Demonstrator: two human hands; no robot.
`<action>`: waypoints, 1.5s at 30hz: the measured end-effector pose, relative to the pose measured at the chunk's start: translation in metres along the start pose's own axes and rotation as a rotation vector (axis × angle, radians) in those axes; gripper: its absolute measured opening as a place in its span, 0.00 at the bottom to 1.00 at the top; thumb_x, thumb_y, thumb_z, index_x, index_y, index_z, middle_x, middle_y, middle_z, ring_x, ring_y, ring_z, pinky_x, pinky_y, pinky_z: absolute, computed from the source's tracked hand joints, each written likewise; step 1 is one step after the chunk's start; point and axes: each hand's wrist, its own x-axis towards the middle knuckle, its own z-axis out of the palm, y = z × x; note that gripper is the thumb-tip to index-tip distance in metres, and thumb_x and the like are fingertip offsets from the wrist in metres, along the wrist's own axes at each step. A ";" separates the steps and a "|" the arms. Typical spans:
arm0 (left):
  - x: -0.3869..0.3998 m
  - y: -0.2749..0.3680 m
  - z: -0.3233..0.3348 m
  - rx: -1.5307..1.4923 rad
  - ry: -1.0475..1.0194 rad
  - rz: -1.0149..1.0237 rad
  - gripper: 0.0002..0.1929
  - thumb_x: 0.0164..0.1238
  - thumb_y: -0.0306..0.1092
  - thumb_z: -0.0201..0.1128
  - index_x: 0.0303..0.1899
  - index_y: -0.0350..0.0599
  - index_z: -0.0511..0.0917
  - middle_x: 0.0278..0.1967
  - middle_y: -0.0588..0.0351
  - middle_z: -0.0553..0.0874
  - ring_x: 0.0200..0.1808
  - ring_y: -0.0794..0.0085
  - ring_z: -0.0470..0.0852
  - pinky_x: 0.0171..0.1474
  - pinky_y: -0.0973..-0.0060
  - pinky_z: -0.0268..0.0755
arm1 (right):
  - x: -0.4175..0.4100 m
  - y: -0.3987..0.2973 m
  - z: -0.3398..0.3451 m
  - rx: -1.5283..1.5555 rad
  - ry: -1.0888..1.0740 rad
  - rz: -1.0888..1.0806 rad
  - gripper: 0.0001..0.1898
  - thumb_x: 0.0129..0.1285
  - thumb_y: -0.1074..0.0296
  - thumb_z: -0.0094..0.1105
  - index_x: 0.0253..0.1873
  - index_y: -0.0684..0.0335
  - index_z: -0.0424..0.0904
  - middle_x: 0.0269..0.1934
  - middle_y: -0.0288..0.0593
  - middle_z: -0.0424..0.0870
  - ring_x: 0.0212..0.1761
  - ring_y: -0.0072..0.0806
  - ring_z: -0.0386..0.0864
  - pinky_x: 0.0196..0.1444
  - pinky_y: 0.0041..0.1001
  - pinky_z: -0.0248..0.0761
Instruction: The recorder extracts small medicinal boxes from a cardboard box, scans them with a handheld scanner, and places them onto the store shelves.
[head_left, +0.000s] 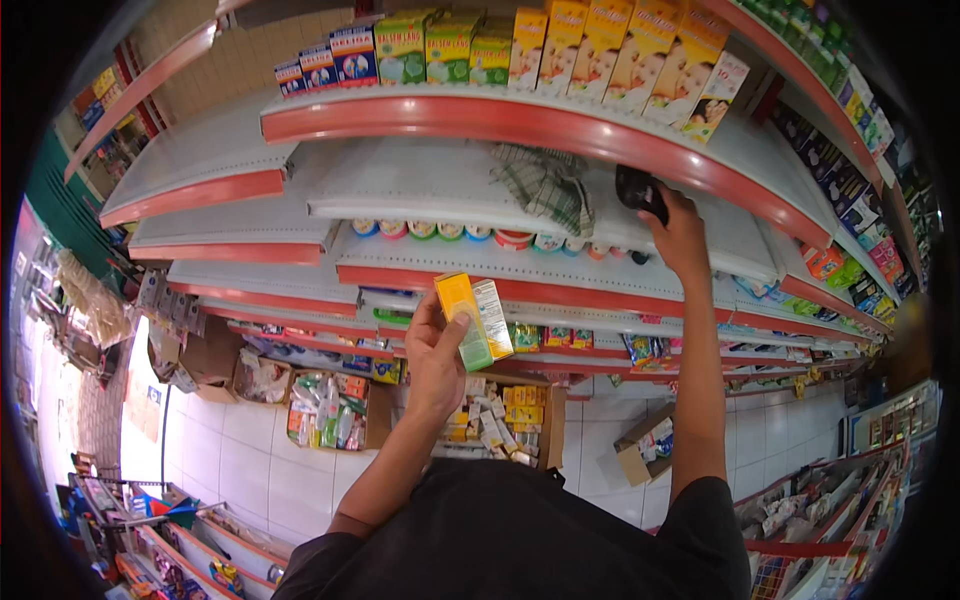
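Note:
My left hand (437, 365) holds a yellow, green and white carton (474, 322), or two narrow ones side by side, in front of the lower shelves. My right hand (679, 232) reaches to the right part of a white metal shelf and has its fingers on a black object (639, 193), perhaps a handheld device. Left of it on that shelf lies a crumpled green checked cloth (544, 184). Above, a shelf with a red edge strip (480, 120) carries a row of yellow cartons (596, 49), green-and-yellow balm boxes (401, 46) and blue-and-white boxes (353, 56).
Jars with coloured lids (450, 229) line a lower shelf. On the tiled floor stand a cardboard box of small cartons (553, 427), a box of bottles (379, 420) and a smaller open box (637, 457). More stocked racks (825, 517) stand behind me at both sides.

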 end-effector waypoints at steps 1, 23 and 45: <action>0.003 0.003 0.007 0.079 -0.054 0.029 0.25 0.68 0.22 0.61 0.64 0.37 0.65 0.55 0.54 0.78 0.56 0.73 0.78 0.61 0.72 0.70 | 0.008 0.009 0.014 -0.005 0.024 -0.006 0.29 0.58 0.61 0.68 0.64 0.58 0.70 0.56 0.49 0.77 0.59 0.48 0.73 0.57 0.45 0.68; 0.135 0.056 0.192 0.530 -0.218 1.207 0.28 0.54 0.23 0.73 0.58 0.38 0.74 0.54 0.47 0.71 0.47 0.67 0.75 0.40 0.77 0.73 | 0.007 -0.160 -0.050 0.436 0.309 -0.272 0.20 0.54 0.72 0.68 0.53 0.66 0.76 0.44 0.51 0.81 0.47 0.48 0.81 0.48 0.36 0.74; 0.164 0.072 0.149 0.898 -0.445 1.153 0.18 0.66 0.26 0.61 0.57 0.32 0.74 0.45 0.45 0.80 0.40 0.63 0.84 0.44 0.70 0.77 | 0.058 -0.174 -0.015 0.714 0.577 -0.198 0.11 0.54 0.72 0.67 0.40 0.68 0.78 0.36 0.50 0.85 0.38 0.45 0.83 0.44 0.36 0.73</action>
